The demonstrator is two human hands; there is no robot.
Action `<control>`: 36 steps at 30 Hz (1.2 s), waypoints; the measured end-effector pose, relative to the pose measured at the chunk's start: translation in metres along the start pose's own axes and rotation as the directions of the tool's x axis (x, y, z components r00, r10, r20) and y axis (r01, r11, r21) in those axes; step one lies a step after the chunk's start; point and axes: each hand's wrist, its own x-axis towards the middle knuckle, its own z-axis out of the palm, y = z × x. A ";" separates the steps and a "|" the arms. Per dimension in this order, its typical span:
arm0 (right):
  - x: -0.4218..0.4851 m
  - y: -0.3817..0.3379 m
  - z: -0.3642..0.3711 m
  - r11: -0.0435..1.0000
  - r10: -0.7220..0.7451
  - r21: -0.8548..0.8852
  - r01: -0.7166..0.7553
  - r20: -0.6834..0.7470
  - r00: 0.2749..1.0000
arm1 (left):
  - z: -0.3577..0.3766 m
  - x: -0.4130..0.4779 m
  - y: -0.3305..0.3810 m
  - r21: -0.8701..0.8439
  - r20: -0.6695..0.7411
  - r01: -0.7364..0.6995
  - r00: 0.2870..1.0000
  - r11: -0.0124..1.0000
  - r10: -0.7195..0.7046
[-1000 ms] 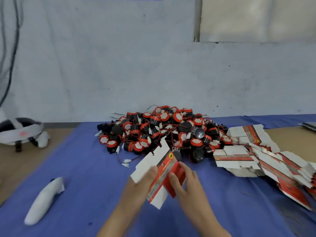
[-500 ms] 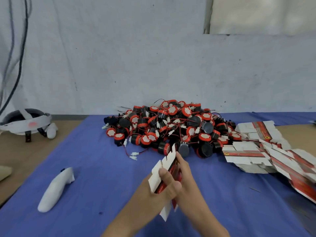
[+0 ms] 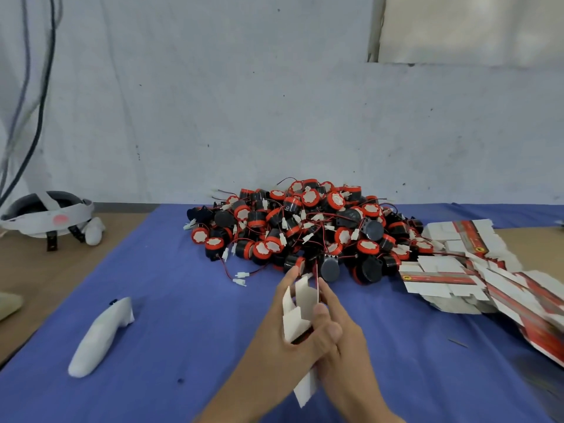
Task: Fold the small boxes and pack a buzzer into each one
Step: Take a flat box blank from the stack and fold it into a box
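Box (image 3: 300, 303), half folded, is gripped by left hand (image 3: 282, 341) and right hand (image 3: 346, 349); flat boxes (image 3: 442, 276) nearby bear unreadable red print.

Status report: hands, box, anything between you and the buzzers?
One box blank, partly folded, gripped by left hand and right hand. No buzzer picked yet. Nothing between it and buzzer pile beyond.

No lettering on the flat boxes (image 3: 439, 277) is legible.
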 end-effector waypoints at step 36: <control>-0.015 -0.015 0.018 0.893 -0.359 -0.314 0.323 -0.065 0.931 | -0.016 -0.003 -0.009 -0.115 -0.229 0.069 0.969 0.991 -0.094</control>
